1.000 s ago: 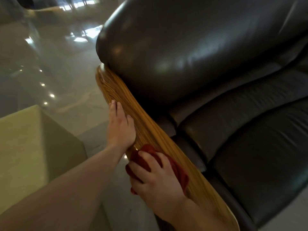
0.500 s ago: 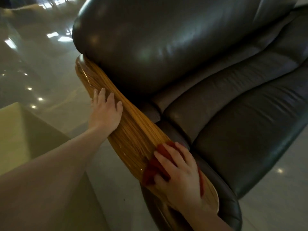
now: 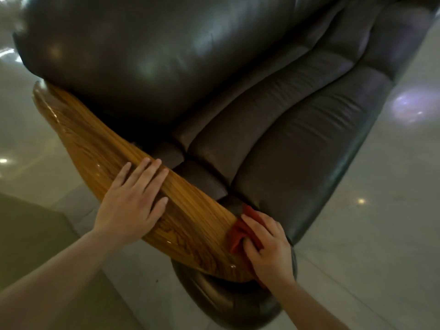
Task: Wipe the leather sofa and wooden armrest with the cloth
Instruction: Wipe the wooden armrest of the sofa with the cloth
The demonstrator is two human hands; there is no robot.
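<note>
A dark brown leather sofa (image 3: pixel 285 144) fills the upper and right part of the view. Its glossy wooden armrest (image 3: pixel 95 148) runs diagonally from upper left to lower middle. My left hand (image 3: pixel 133 201) lies flat on the middle of the armrest, fingers spread, holding nothing. My right hand (image 3: pixel 266 246) presses a crumpled red cloth (image 3: pixel 238 234) against the near end of the armrest, beside the seat cushion's edge. Most of the cloth is hidden under the hand.
Polished pale tile floor (image 3: pixel 381 234) surrounds the sofa and shows light reflections. A greenish box-like block (image 3: pixel 35 234) stands at the lower left, close to the armrest's outer side.
My right hand has slid the cloth down the armrest to its near end. My left hand has shifted along the wood toward the near end. The view has tilted to show more of the seat.
</note>
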